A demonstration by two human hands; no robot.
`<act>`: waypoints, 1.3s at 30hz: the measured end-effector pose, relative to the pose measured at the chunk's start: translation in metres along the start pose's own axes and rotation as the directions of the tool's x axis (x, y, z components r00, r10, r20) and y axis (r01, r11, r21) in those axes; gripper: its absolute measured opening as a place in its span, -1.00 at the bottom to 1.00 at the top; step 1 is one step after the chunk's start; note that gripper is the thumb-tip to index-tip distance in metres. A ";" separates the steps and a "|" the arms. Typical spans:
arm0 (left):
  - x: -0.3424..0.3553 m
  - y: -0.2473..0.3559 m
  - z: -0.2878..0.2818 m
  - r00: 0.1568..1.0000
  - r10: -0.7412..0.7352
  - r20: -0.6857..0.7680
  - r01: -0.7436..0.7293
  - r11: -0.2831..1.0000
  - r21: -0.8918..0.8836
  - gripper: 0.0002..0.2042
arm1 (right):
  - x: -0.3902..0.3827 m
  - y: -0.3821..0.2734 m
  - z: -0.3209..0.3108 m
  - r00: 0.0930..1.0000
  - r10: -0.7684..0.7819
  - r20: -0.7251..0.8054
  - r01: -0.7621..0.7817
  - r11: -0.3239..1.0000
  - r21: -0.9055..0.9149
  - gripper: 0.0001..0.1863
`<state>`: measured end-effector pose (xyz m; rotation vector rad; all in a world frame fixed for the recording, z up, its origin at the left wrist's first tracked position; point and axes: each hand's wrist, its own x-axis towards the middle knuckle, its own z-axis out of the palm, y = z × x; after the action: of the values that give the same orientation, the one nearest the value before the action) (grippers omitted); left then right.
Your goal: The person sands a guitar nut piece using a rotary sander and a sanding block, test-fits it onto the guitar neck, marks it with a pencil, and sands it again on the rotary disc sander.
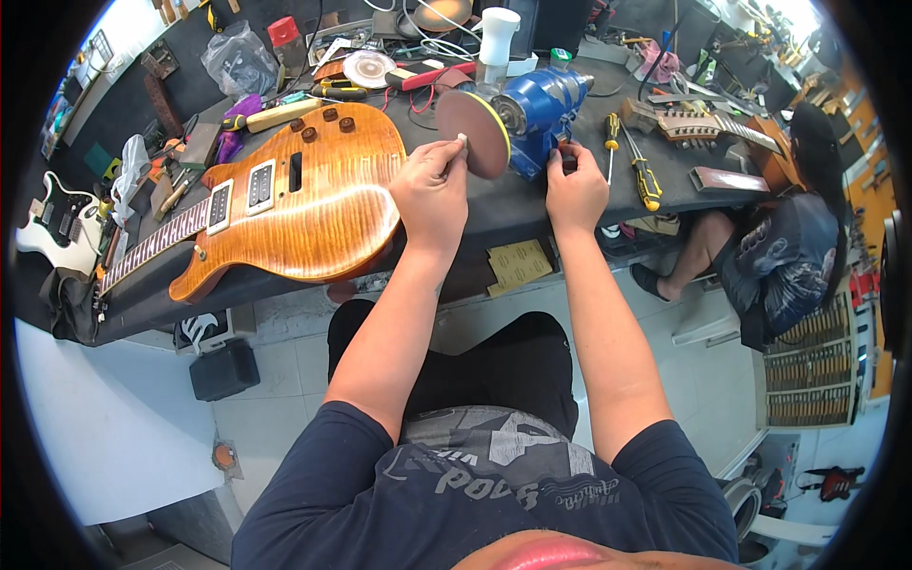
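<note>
My left hand (432,190) is closed in a pinch on a small whitish piece (463,140), which is at the face of a round brown sanding disc (465,123) with a yellow edge. Whether the piece touches the disc I cannot tell. The disc is mounted on a blue bench motor (546,100). My right hand (577,190) is closed at the foot of that motor, fingertips on a dark part that they mostly hide. Just left of my left hand lies an amber flamed-top electric guitar (332,199), its neck pointing to the left.
Two screwdrivers (645,180) lie right of the motor. Beyond are a white bottle (498,38), a red-handled tool (437,74) and cables. A white guitar body (62,228) is far left. Another person (779,256) sits at the right by a guitar headstock (689,125).
</note>
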<state>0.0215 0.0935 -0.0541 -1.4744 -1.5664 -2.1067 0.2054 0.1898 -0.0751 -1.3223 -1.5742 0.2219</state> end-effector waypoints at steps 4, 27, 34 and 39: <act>0.010 0.004 0.000 1.000 0.015 -0.004 -0.015 1.000 0.003 -0.88 | 0.000 -0.001 -0.001 1.000 -0.004 -0.002 0.004 1.000 -0.009 -0.75; 0.019 0.008 0.000 1.000 0.030 -0.010 -0.030 1.000 0.002 -0.88 | -0.001 -0.002 -0.001 1.000 -0.009 -0.001 0.009 1.000 0.002 -0.76; 0.017 0.010 -0.002 1.000 -0.008 0.016 0.008 1.000 0.012 -0.90 | -0.001 -0.002 -0.001 1.000 -0.001 0.000 0.001 1.000 0.004 -0.76; 0.004 0.004 -0.001 1.000 -0.023 0.014 0.023 1.000 0.002 -0.90 | -0.001 -0.002 0.000 1.000 -0.022 -0.019 0.023 1.000 0.009 -0.75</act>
<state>0.0216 0.0923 -0.0484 -1.4804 -1.5974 -2.1119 0.2041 0.1881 -0.0738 -1.2957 -1.5696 0.2016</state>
